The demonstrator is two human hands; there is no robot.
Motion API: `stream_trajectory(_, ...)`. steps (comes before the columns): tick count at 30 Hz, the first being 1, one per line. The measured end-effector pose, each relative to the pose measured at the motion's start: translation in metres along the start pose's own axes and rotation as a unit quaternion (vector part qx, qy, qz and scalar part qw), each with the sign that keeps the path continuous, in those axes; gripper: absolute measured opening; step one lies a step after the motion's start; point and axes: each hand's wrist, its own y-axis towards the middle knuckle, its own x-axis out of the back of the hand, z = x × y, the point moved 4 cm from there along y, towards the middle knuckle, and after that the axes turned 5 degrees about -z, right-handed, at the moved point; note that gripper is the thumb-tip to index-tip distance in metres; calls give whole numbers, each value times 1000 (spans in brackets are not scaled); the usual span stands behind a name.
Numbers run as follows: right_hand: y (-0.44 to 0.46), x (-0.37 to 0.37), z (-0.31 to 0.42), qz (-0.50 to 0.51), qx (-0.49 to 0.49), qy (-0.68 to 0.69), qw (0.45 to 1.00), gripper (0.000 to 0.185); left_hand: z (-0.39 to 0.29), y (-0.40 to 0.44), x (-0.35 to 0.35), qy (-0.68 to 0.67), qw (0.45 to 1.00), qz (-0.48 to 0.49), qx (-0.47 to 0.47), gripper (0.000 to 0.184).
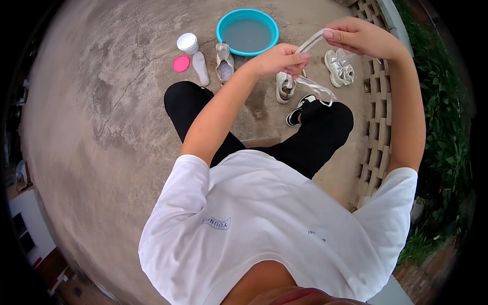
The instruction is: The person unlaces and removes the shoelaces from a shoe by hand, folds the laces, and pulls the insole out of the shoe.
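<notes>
A pale flat shoelace point(311, 40) is stretched between my two hands, and its loose ends dangle over my right knee. My left hand point(280, 61) is closed, pinching the lace between thumb and fingers. Higher and to the right, my right hand point(362, 38) pinches the other end. Below my hands stands a light sneaker point(284, 89), partly covered by my left hand and the lace. Another sneaker point(224, 65), its tongue pulled up, stands left of my left forearm. Beside it lies a white insole point(200, 68).
A turquoise basin point(219, 31) of cloudy water stands ahead. To its left are a white tub point(187, 43) and a pink lid point(181, 63). A pair of white shoes point(339, 67) sits near the perforated block wall point(377, 109) on the right, with green plants beyond.
</notes>
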Motion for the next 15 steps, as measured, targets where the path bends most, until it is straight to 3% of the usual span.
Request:
stream_trajectory(2,-11,12,-10,10,6,16,1000,39,8,2,-7,-78,996,-26,28,30)
stream_trajectory(4,-15,12,-23,-71,-17,125,990,39,4,1,-14,-102,992,-78,11,34)
stream_trajectory(5,-16,3,-27,-115,-3,157,981,38,5,4,-16,-101,992,-77,12,34)
stream_trajectory(8,-1,-29,-57,-102,60,205,972,35,0,6,-15,-62,987,-151,-15,28)
stream_trajectory(12,10,-76,-89,-185,91,183,961,33,-41,-2,1,-94,973,-210,-19,30)
stream_trajectory(14,14,-97,-89,-220,91,165,957,32,-57,-6,10,-188,939,-286,20,33)
stream_trajectory(15,22,-115,-93,-277,110,209,931,31,-65,-2,5,-185,939,-288,22,33)
